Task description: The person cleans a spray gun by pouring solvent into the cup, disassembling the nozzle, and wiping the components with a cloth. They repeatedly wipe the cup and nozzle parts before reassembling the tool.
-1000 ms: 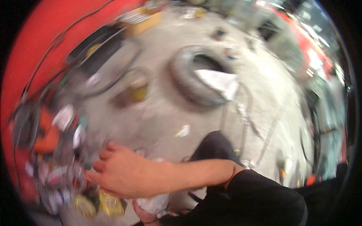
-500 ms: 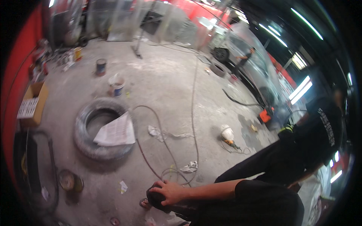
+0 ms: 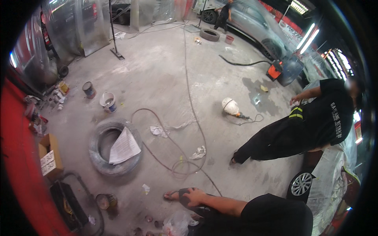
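The knee (image 3: 183, 196) in black trousers is resting low in the head view, near the bottom edge, and the right hand (image 3: 195, 196) is lying over it from the right. Its grip is looking loose and fairly wide, the fingers draping apart over the cloth rather than closing round anything. The left hand is staying out of view, so its grip I cannot tell. A sandalled foot (image 3: 170, 195) is showing just left of the knee, and a clear plastic bag (image 3: 177, 224) is lying crumpled below (its contents are too unclear to name).

Farther left, a tin (image 3: 103, 201) is standing on the concrete floor (image 3: 157, 82) beside a black tray (image 3: 67, 208). A whitish tyre (image 3: 94, 153) is lying flat beyond them, with a printed sheet (image 3: 125, 147) resting across its ring and opening. A white bucket (image 3: 111, 106) and a dark can (image 3: 89, 91) are standing past the tyre. A thin hose (image 3: 188, 86) is running over the floor and looping near the knee, and a rounded white object (image 3: 230, 105) is lying to its right. A co-worker (image 3: 327, 118) in black is standing at the right, near a covered car's wheel (image 3: 301, 184).
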Available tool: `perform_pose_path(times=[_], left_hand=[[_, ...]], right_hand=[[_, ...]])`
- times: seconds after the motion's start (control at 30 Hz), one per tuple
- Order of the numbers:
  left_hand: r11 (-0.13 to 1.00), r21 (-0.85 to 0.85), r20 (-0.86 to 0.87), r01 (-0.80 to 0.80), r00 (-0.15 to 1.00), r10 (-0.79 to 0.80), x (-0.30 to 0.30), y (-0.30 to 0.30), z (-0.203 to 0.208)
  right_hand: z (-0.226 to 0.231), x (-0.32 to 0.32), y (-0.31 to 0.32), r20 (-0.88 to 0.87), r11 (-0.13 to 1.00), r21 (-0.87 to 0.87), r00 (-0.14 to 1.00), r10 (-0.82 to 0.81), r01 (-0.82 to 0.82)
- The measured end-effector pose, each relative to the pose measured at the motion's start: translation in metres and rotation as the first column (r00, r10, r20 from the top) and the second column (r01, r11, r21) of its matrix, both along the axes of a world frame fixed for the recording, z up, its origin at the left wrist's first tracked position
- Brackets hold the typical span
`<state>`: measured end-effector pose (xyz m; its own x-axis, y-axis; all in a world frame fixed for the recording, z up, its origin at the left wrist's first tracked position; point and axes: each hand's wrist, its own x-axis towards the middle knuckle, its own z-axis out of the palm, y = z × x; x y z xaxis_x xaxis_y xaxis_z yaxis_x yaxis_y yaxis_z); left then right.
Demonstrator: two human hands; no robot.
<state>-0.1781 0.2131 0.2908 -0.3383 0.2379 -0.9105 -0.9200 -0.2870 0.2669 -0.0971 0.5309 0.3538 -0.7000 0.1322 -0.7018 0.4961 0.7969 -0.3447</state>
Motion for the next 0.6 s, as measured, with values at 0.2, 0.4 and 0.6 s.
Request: perform_pose_path(times=[0.2,0.4,0.6], left_hand=[[1.0,0.005,-0.048,-0.025,0.999,0.026,0.069,-0.052,0.082],[0.992,0.093,-0.082,-0.082,0.993,0.09,0.151,-0.1,0.119],[0.972,0.201,-0.069,-0.121,0.988,0.138,0.216,-0.13,0.129]], right_hand=[[-0.016,0.131,0.047,0.21,0.501,-0.459,0.638,-0.741,0.733],[0.166,0.278,0.225,-0.483,0.275,-0.573,-0.047,-0.874,0.772],[0.565,0.475,0.376,-0.006,-0.299,0.925,0.779,-0.627,-0.233]])
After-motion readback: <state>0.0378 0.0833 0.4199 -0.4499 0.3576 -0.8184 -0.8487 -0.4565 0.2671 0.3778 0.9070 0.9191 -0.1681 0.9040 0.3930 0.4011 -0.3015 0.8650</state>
